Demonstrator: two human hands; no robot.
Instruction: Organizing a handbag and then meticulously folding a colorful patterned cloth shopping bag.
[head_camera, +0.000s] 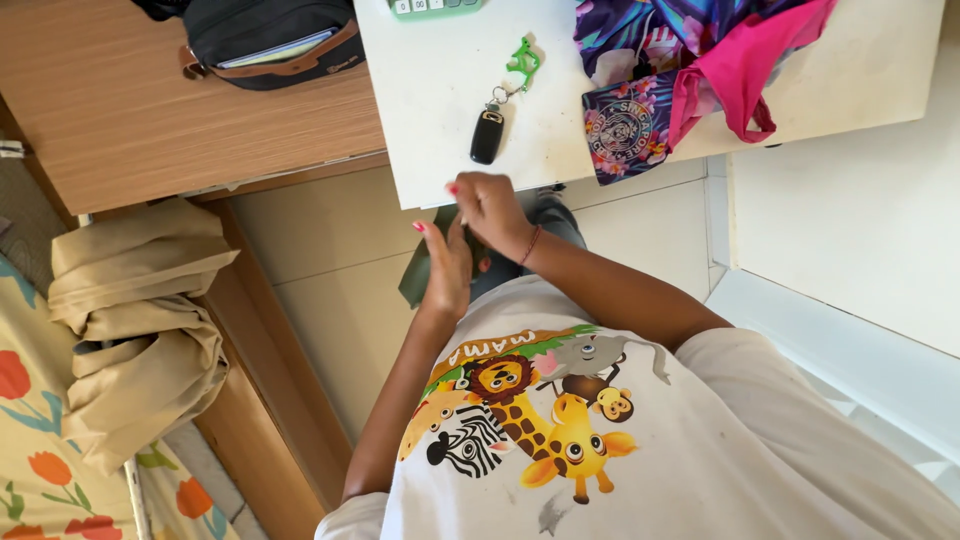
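Observation:
My left hand (446, 268) and my right hand (489, 207) meet just below the near edge of a white table (430, 110). Between them is a small dark green piece of cloth (416, 278), which both hands grip; most of it is hidden behind the fingers. The right hand lies over the left, and a thin red band circles its wrist. My white shirt with cartoon animals fills the bottom of the view.
On the white table lie a black key fob (487, 135) with a green charm (523, 62), a floral fabric (625, 125) and a pink cloth (742, 68). A black bag (270, 40) rests on the wooden desk (130, 120). Beige fabric (140, 320) is heaped at the left.

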